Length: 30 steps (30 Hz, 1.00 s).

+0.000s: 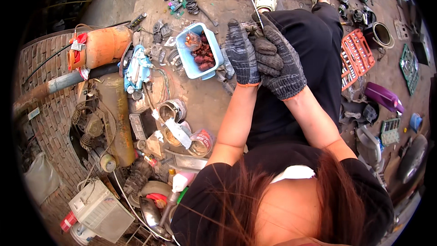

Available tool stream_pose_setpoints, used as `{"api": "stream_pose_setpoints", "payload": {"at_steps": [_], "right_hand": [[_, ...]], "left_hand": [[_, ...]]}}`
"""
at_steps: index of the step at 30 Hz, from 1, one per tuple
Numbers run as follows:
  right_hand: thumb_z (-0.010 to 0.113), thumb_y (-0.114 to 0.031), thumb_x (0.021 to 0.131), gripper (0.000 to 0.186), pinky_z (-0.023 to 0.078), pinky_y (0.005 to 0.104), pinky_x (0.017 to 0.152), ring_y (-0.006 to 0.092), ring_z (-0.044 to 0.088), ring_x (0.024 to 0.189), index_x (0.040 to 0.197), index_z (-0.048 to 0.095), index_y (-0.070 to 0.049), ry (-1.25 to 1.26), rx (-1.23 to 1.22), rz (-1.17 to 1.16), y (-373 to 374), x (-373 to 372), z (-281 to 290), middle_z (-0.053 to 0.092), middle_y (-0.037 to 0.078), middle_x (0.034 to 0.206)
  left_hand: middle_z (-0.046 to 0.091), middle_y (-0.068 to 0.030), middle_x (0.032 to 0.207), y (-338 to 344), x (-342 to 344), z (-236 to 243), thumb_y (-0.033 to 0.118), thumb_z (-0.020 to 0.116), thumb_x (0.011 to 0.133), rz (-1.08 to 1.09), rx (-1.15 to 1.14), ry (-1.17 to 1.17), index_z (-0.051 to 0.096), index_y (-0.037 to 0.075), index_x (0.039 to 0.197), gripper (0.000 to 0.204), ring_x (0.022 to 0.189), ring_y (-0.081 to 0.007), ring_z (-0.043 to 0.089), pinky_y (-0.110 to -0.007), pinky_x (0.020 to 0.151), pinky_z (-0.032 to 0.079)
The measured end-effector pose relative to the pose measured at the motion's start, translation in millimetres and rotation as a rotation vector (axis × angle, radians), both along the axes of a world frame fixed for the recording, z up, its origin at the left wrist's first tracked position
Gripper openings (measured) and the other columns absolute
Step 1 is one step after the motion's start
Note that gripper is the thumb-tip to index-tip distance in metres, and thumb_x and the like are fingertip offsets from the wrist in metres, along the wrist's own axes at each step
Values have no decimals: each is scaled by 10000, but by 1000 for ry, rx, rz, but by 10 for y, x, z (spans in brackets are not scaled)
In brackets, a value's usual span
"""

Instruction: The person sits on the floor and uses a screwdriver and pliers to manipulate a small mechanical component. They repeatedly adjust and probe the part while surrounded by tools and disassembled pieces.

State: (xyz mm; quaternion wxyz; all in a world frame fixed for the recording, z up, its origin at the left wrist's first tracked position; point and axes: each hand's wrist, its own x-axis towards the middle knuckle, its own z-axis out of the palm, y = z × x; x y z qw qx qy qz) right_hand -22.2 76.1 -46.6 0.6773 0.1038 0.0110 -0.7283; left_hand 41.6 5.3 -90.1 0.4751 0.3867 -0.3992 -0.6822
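Note:
Both my hands wear dark grey knitted gloves with orange cuffs and are close together over my lap. My left hand [241,57] is closed against a small greyish-brown metal part [250,28], mostly hidden between the gloves. From the fingers of my right hand [283,61] a thin, pale metal rod [256,11] sticks up at a slant; its lower end is covered, so its kind does not show. Just left of the left glove, a light blue plastic basin [183,59] holds several reddish-brown copper coils [204,58] and a clear plastic bottle piece [193,41].
Metal parts lie scattered over the floor. At the left are an orange gas cylinder [107,45], a long pipe [63,84] and open cans [172,110]. An orange socket set case [357,57], a dark pot [380,35] and a purple container [382,96] are on the right.

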Motion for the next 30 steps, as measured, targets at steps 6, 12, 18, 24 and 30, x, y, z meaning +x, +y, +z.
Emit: {"api": "stream_pose_setpoints", "payload": {"at_steps": [6,12,18,24,30], "right_hand": [[396,-166,956,312,258,156,334,18,366,408,1258,462,-127,-29,26,9,-17,-27,-97,413,-43,627],[427,-145,936,279,371,216,499,81,476,585,1180,526,-50,783,111,16,-5,-166,82,525,26,801],[477,-141,913,318,449,279,840,159,574,946,1203,538,-26,2064,-63,-380,102,-524,17,592,95,1082],[549,-153,884,310,464,275,804,203,608,897,1170,564,-35,1592,64,-176,124,-428,328,625,125,986],[611,-193,837,257,490,320,656,249,648,750,1070,610,-84,2120,9,-317,117,-534,306,640,124,795]], "left_hand": [[558,-29,777,-50,7,-161,313,425,962,31,-55,-92,547,65,894,285,625,-108,537,-224,542,459],[591,-59,852,30,121,199,191,409,965,-92,-225,-33,550,18,998,226,785,-153,559,-287,717,476],[593,-105,1057,-125,437,599,108,473,938,-360,-1103,-466,510,-27,1184,283,950,-146,570,-274,842,466],[598,-71,1002,15,421,863,79,575,880,-570,-197,-191,541,-17,1111,253,895,-101,558,-243,784,474],[580,-39,895,9,396,881,74,617,837,-605,-65,-183,523,1,1010,210,836,-92,546,-238,742,474]]}}
